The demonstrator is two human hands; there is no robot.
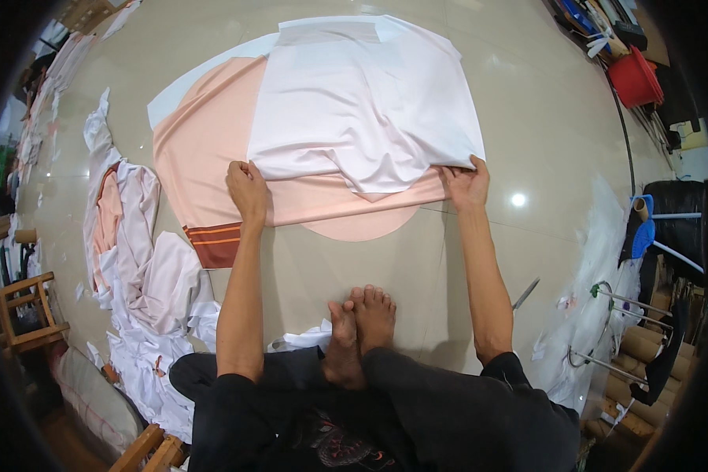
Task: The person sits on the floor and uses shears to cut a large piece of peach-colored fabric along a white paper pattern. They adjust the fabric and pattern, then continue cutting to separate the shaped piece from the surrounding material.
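A white fabric panel [354,94] is spread over peach fabric pieces [197,141] on the floor, its near part rumpled. The peach layer has a rust band with orange stripes at lower left, and a rounded edge shows beneath. Pale sheets show along the far edge. My left hand [247,189] pinches the white panel's near left corner. My right hand [466,179] grips its near right corner, fingers curled at the fabric. My bare feet [354,330] rest just below the pieces.
Crumpled white and peach fabric [145,267] lies at left, near wooden frames [27,311]. What looks like scissors [525,293] lies by my right forearm. Clear plastic [574,315], metal rods and cardboard rolls [645,354] are at right; a red bucket [636,79] stands upper right.
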